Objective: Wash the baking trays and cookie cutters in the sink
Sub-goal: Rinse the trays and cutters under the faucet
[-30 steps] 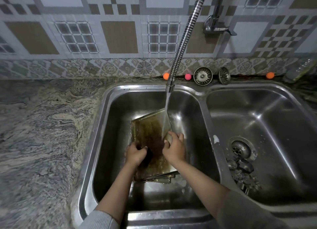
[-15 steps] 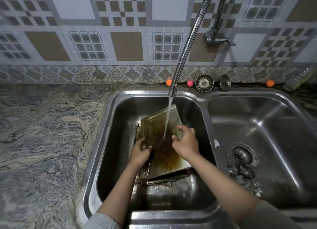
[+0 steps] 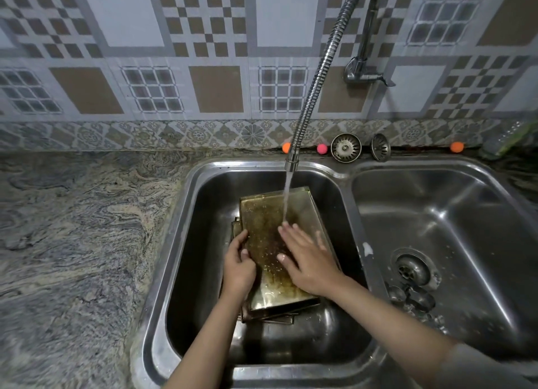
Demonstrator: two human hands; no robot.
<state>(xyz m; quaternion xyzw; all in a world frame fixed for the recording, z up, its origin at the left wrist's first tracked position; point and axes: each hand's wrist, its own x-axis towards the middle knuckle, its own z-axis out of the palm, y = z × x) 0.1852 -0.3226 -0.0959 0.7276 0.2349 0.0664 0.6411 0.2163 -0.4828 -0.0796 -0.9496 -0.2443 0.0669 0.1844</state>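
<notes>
Rinsing step: top baking tray (image 3: 270, 213) is gripped at its edge by left hand (image 3: 238, 267); right hand (image 3: 308, 257), fingers flat, is pressed under tap stream (image 3: 287, 196). Scrubbing of residue judged next.

Hands (image 3: 308, 260) on tray (image 3: 270, 213) under tap (image 3: 292, 162)

Both bare forearms reach up from the bottom of the frame toward its centre.

The left hand (image 3: 238, 267) has fingers curled round the left edge of the tray (image 3: 269, 213), thumb on top. The right hand (image 3: 305, 257) lies flat, fingers straight and spread, palm down on the tray's face, wrist angled to lower right.
</notes>
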